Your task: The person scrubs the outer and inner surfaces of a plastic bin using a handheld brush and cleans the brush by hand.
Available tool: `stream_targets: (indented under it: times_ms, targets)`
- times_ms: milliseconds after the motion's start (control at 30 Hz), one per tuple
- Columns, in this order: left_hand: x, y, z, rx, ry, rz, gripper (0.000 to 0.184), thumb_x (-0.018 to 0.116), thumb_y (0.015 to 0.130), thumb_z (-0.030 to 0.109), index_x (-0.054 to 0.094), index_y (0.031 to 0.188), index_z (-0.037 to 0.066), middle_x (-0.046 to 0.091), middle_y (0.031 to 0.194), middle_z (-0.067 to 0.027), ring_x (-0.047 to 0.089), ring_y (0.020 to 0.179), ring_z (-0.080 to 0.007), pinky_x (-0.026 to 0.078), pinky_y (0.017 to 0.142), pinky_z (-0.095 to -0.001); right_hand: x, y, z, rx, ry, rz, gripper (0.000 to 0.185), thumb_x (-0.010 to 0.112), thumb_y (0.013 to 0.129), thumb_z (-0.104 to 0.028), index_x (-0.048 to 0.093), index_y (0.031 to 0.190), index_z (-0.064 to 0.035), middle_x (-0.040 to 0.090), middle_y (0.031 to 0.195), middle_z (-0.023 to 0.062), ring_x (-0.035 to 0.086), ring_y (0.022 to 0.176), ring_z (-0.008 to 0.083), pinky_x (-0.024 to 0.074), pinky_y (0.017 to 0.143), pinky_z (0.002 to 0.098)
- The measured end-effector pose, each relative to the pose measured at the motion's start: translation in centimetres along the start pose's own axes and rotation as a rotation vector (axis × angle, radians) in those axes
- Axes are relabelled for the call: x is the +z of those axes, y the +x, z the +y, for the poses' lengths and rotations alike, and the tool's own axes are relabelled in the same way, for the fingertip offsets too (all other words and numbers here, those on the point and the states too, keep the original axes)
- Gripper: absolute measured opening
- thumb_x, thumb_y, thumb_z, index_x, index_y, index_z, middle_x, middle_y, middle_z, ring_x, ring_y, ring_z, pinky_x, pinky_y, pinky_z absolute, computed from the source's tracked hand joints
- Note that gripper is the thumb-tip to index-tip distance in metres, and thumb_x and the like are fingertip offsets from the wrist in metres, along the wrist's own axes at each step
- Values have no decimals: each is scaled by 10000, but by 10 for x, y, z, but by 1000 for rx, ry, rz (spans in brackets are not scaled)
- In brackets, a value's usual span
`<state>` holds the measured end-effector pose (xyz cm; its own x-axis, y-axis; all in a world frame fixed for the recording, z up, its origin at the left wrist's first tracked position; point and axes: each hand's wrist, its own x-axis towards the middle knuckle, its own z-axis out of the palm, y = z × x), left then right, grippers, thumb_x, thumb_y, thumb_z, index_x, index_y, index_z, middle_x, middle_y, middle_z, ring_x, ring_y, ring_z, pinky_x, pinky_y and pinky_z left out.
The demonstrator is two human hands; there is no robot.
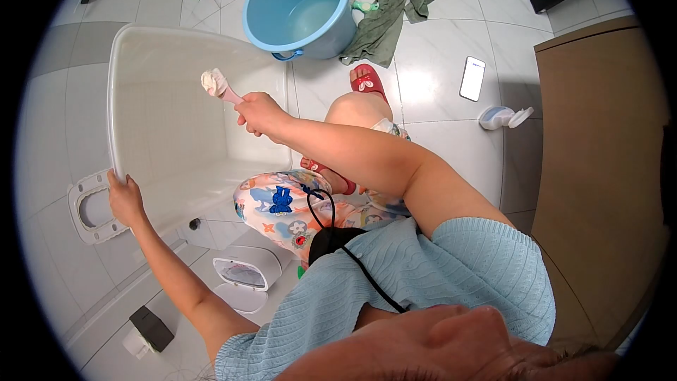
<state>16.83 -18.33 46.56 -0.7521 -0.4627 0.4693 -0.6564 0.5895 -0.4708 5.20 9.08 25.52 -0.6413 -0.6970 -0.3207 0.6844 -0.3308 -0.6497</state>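
Note:
A large off-white plastic tub stands tilted in front of me, its inside facing me. My left hand is closed around its rim at the left side. In my right hand is the pink handle of a small scrubber with a bunched whitish head. That head is held over the tub's interior; whether it touches the wall I cannot tell. Beyond the tub stands a blue bucket with some water in it. A dark green cloth lies on the floor against the bucket.
On the tiled floor at right lie a phone with a lit screen and a white bottle. A brown cabinet borders the right side. Near my left arm are a small white bin and a dark holder with a paper roll.

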Motion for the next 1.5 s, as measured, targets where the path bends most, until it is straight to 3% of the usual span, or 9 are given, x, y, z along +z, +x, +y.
stream_targets:
  times_ms: [1367,1500]
  targets:
    - [1,0,1,-18,5,-1,355,612,852,272,494,1180,203,682,934,-151,647,857,-386,506,686,-507,0,-1,-3,-11,2,8,250,496,908,-171,520,1047,36,550,768,77,453,492,115,350,417,274]
    - [1,1,0,-21,-12,-23,416,613,848,288,494,1238,205,674,966,-189,641,878,-410,505,721,-512,0,-2,-3,-12,15,7,244,499,907,-171,520,1038,35,551,766,77,453,489,116,351,415,273]
